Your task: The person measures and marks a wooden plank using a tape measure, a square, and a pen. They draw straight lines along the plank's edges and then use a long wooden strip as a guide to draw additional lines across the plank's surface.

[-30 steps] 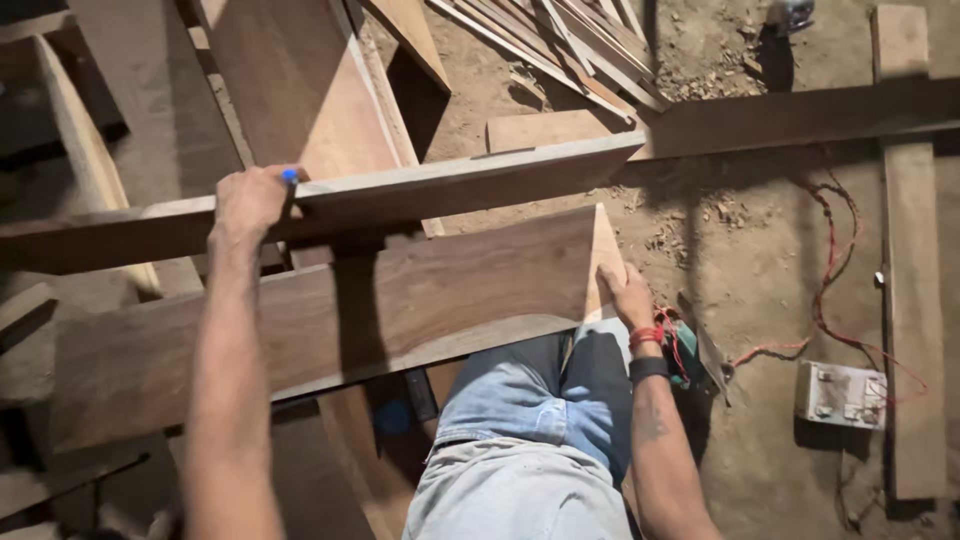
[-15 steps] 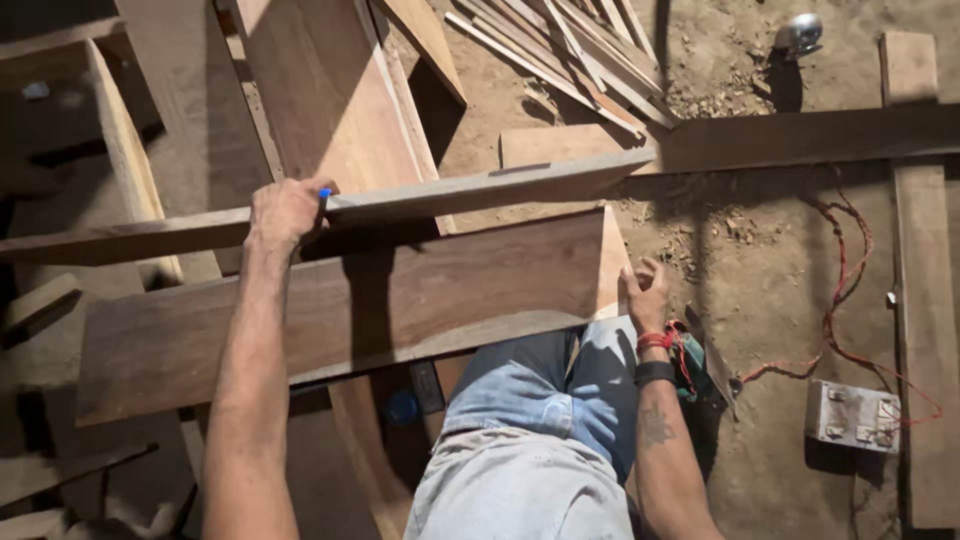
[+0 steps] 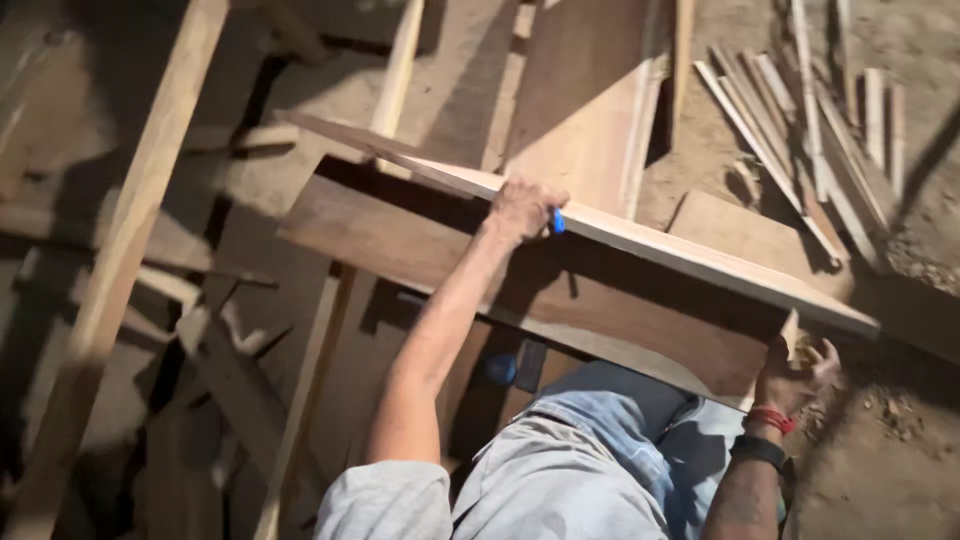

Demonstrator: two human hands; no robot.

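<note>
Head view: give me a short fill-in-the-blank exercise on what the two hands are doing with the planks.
1. The left hand grips the upper edge of a long ____.
2. Between that hand's fingers sits a small ____ marker.
3. The right hand holds the end of the wide board beside the person's ____.

Missing words: plank; blue; knee

**Dirt floor and what lies on it**

Support surface: bare dirt floor (image 3: pixel 930 470), sandy, uneven. Landmark: the wide dark plank (image 3: pixel 520 285), lying flat across the middle of view. Beyond its right end, a loose bundle of thin wood strips (image 3: pixel 810 110), fanned out on the dirt. Beyond its centre, a broad reddish board (image 3: pixel 590 90). Left of it, a long pale batten (image 3: pixel 120 260) runs diagonally, with dark offcuts (image 3: pixel 215 370) scattered beside.
</note>
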